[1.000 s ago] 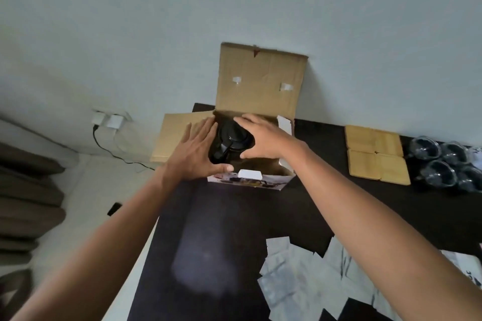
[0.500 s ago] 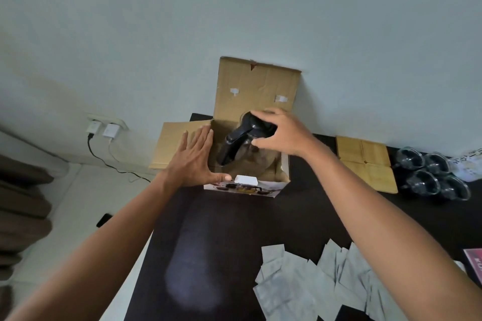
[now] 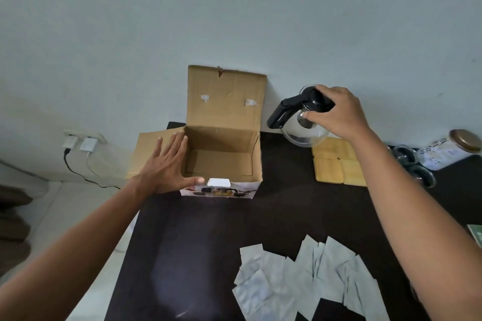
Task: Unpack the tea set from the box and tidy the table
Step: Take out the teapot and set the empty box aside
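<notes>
While held in the air: a glass teapot (image 3: 303, 128) with a black lid and black handle is hanging right of the box, above the wooden coasters (image 3: 339, 164).
Right hand (image 3: 336, 112): is gripping the teapot by its lid from above.
Left hand (image 3: 167, 167): is pressing flat, fingers spread, against the box's left wall, holding nothing.
Hard to see: glass cups (image 3: 407, 157) are half hidden behind the right forearm.
Box (image 3: 221, 159): is standing open on the dark table (image 3: 273, 216), nothing showing inside.

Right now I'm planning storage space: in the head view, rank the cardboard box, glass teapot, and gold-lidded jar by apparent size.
1. cardboard box
2. glass teapot, held up by the right hand
3. gold-lidded jar; it is cut off at the edge, so its rank is unsure.
</notes>
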